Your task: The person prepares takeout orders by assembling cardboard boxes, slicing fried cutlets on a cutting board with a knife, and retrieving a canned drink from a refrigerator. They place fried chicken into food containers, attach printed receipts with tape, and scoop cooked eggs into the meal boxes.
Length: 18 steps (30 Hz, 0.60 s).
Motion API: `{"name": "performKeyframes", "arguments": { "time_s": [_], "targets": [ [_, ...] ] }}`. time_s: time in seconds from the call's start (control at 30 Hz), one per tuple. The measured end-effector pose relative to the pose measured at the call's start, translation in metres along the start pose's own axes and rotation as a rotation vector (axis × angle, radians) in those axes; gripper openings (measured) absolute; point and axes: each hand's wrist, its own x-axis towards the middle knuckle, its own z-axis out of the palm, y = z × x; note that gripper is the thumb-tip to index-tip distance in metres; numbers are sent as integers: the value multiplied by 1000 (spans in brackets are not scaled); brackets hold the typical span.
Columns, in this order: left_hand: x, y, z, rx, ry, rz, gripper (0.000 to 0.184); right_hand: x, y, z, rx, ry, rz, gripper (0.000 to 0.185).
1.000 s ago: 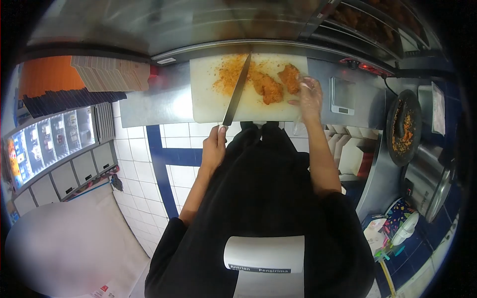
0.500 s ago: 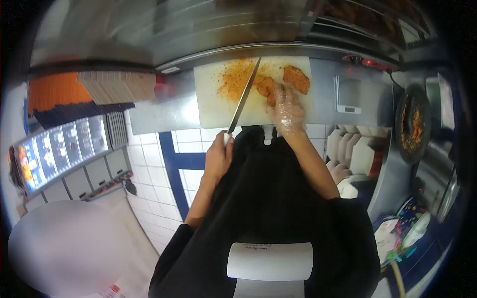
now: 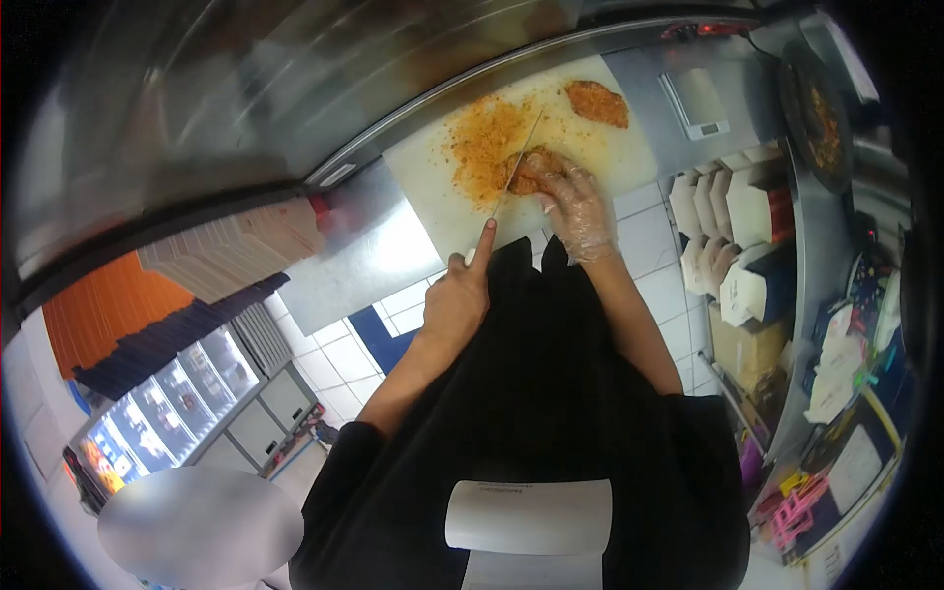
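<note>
My left hand (image 3: 456, 300) is closed round the handle of a long knife (image 3: 501, 199), its forefinger stretched along the top. The blade lies across a browned, crumb-coated piece of food (image 3: 525, 175), possibly fried chicken. My right hand (image 3: 581, 208), in a clear plastic glove, grips this piece from the right with bent fingers, close to the blade. Underneath is a white cutting board (image 3: 421, 208). A second crumb-coated piece (image 3: 597, 103) lies near the board's far right corner. Orange crumbs (image 3: 475, 143) are scattered left of the knife.
A small scale (image 3: 694, 103) stands right of the board, and beyond it a dark round pan (image 3: 814, 123) holds food bits. Folded cartons (image 3: 231, 246) are stacked at the left. White boxes (image 3: 749, 211) sit on a lower right shelf. A steel wall (image 3: 295, 88) rises behind the counter.
The view has turned and the counter now slants. My left hand has moved up, its forefinger now along the knife, and the blade has come onto the piece beside my right hand.
</note>
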Motion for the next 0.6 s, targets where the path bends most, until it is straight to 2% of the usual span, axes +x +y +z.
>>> {"name": "performKeyframes", "arguments": {
  "time_s": [0.07,0.1,0.2,0.27,0.4,0.47,0.6],
  "targets": [
    [-4,11,-29,110,-166,-37,83,0,-2,4,-13,28,14,37],
    [2,7,-23,112,-171,-24,83,1,-1,5,-16,44,5,32],
    [42,-14,23,64,-70,31,83,3,-2,6,-25,52,-36,39],
    [69,-21,51,60,95,96,84,2,-10,2,-42,36,-21,40],
    [81,-16,39,78,126,109,84,3,-10,0,22,76,-3,42],
    [68,-13,24,56,77,106,83,3,-4,5,63,76,35,41],
    [34,7,-5,29,49,55,81,5,-9,-1,75,39,70,51]
  ]
}}
